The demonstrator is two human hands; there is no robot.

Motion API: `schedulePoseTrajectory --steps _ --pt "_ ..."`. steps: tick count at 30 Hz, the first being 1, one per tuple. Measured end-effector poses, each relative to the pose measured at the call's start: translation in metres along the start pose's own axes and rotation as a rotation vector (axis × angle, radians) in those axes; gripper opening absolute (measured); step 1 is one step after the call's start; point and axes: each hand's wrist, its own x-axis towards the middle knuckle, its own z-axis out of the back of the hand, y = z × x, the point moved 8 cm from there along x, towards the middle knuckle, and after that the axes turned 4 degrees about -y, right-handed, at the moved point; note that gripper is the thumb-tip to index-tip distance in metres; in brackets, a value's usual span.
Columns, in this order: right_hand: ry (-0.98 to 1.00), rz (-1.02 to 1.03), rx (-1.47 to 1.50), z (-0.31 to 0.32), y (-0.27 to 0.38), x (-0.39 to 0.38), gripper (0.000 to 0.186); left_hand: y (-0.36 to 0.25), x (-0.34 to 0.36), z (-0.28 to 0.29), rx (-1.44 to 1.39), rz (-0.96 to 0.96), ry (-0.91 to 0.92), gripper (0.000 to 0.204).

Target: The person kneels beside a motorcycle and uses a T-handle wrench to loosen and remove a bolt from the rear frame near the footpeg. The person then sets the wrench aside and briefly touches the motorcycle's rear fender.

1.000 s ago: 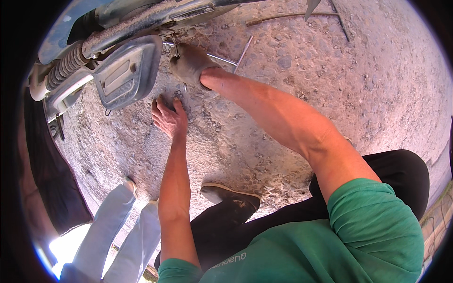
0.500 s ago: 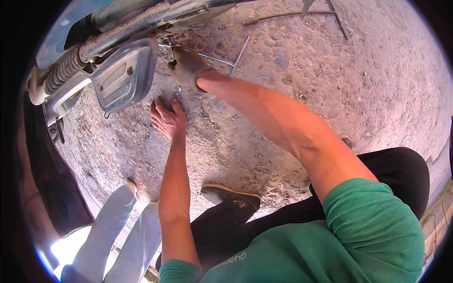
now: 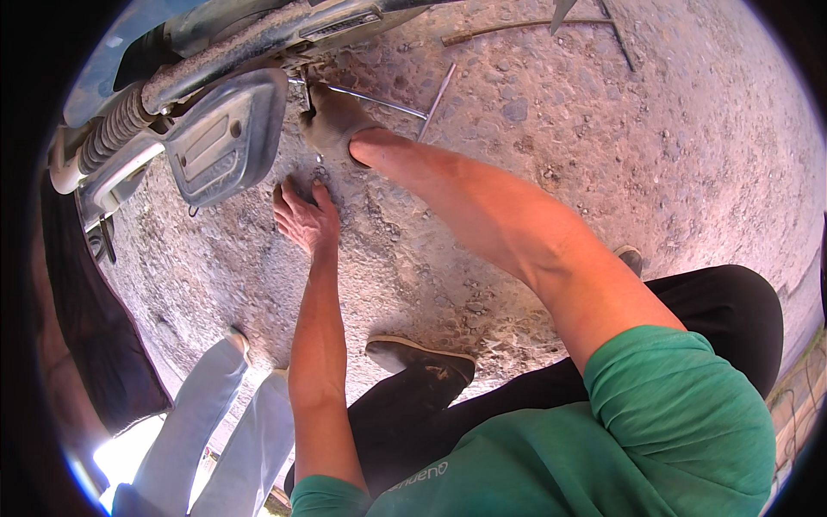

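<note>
My right hand [image 3: 334, 121], in a grey-brown glove, is closed on a metal wrench [image 3: 307, 100] under the vehicle's lower frame, just right of a dark plastic footrest [image 3: 222, 142]. Beside it a chrome T-bar tool [image 3: 392, 104] lies on the gravelly ground. My bare left hand [image 3: 306, 214] rests on the ground below the glove, its fingers apart and holding nothing. A small shiny metal piece shows between the two hands; what it is, I cannot tell.
The vehicle's frame tube [image 3: 224, 53] and a ribbed rubber boot [image 3: 116, 133] span the upper left. A rusty rod tool [image 3: 530, 28] lies at the upper right. Another person's legs in light jeans [image 3: 194, 405] stand at lower left, beside dark fabric [image 3: 90, 319] hanging at the left edge.
My gloved right hand and forearm have shifted slightly to the left, with the wrench still in the grip. My left hand has barely moved.
</note>
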Motion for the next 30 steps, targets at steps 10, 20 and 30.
schedulePoseTrajectory --steps 10,20,30 --pt "0.573 -0.598 1.477 0.011 0.058 0.009 0.012 0.002 -0.002 0.0 0.035 0.011 0.0 0.067" --pt "0.772 -0.699 1.225 0.025 0.031 -0.024 0.015 0.002 -0.002 -0.001 0.04 -0.004 -0.025 0.067" --pt "0.355 -0.282 0.512 0.007 -0.006 -0.017 0.013 0.003 -0.001 -0.002 0.028 0.02 -0.017 0.066"
